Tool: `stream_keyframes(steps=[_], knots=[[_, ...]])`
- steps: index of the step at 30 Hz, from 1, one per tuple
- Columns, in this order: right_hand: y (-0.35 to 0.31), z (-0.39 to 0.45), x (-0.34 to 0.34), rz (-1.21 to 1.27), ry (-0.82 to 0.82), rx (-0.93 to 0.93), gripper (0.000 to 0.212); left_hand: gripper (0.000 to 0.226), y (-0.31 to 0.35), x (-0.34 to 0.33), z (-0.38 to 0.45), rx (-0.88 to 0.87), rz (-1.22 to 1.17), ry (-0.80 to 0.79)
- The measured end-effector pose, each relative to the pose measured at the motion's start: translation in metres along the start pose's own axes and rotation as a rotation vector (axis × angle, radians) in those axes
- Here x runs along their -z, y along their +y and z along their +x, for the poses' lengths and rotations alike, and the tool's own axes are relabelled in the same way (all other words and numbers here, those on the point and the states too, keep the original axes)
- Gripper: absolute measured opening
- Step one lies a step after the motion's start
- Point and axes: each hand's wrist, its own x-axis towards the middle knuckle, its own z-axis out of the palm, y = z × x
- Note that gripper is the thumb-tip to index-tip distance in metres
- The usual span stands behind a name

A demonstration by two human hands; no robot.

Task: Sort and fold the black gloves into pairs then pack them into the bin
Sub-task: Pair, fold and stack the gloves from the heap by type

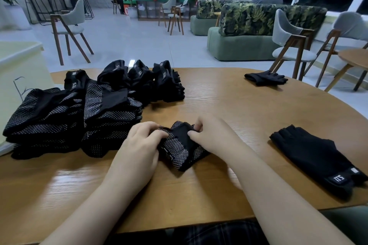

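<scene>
A folded black glove bundle with white grip dots point(179, 147) lies on the wooden table point(229, 109) in front of me. My left hand point(139, 145) grips its left side with curled fingers. My right hand point(211, 135) pinches its upper right edge. Stacks of black dotted gloves point(75, 117) fill the left of the table, with more black gloves point(151, 81) behind them. A single black fingerless glove point(318, 157) lies flat at the right. Another black glove point(265, 78) rests at the far right edge.
A pale yellow bin point(18, 61) stands off the table's left edge. Chairs point(292, 45), a round side table point(356, 57) and green sofas point(249, 32) stand beyond the table. Several people sit in the background.
</scene>
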Motion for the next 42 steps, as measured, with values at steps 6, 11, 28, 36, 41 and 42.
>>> stream_keyframes(steps=[6,11,28,36,41,42], knots=[[-0.005,-0.013,0.005,-0.036,0.007,-0.037,0.028,0.037,0.017,0.003,-0.002,0.353,0.004,-0.112],[-0.002,-0.006,-0.004,0.036,0.043,0.107,0.03,0.037,0.025,0.003,0.007,0.447,-0.197,-0.083],[-0.029,0.003,0.029,0.354,-0.081,0.462,0.041,0.044,0.019,0.055,0.035,0.217,-0.604,0.005],[-0.031,0.003,0.013,0.502,-0.066,0.468,0.025,0.027,0.006,0.053,0.029,0.244,-0.654,-0.032],[-0.039,0.007,0.001,0.629,0.091,0.45,0.019,0.028,0.009,0.051,0.031,0.255,-0.592,0.123],[-0.043,0.007,-0.001,0.643,0.125,0.443,0.019,0.028,0.011,0.052,0.033,0.268,-0.605,0.154]])
